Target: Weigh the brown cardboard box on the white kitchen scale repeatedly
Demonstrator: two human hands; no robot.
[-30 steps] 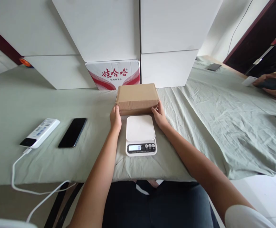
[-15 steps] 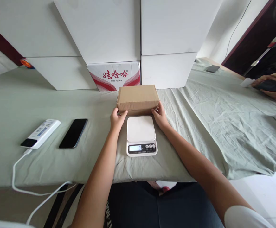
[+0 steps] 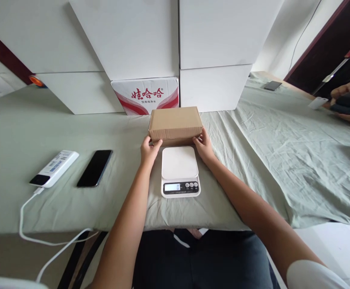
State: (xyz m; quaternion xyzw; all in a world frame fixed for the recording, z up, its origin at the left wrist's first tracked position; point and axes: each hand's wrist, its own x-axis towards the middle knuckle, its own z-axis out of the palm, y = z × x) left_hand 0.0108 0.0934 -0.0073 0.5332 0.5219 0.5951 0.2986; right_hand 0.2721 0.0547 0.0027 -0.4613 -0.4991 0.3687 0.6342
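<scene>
A closed brown cardboard box (image 3: pixel 175 120) is held between my two hands, just behind the kitchen scale. My left hand (image 3: pixel 150 150) grips its near left corner, thumb on the front face. At the near right corner my right hand (image 3: pixel 203 146) grips it the same way. The fingers behind the box's sides are partly hidden. Directly in front of the box lies the white digital kitchen scale (image 3: pixel 180 164), with a bare platform and a display that reads 0. Whether the box rests on the cloth or is slightly raised, I cannot tell.
A black phone (image 3: pixel 95 168) and a white power bank (image 3: pixel 54 169) with a white cable (image 3: pixel 21 216) lie left on the green cloth. White boxes (image 3: pixel 213 88) and a red-and-white printed carton (image 3: pixel 146 96) stand behind. At far right, another person's hands (image 3: pixel 348 90) hold something dark.
My hands and the cardboard box stay in nearly the same place; the view shifts slightly. At the far right, the other person's hands have moved a little to the right with the dark object.
</scene>
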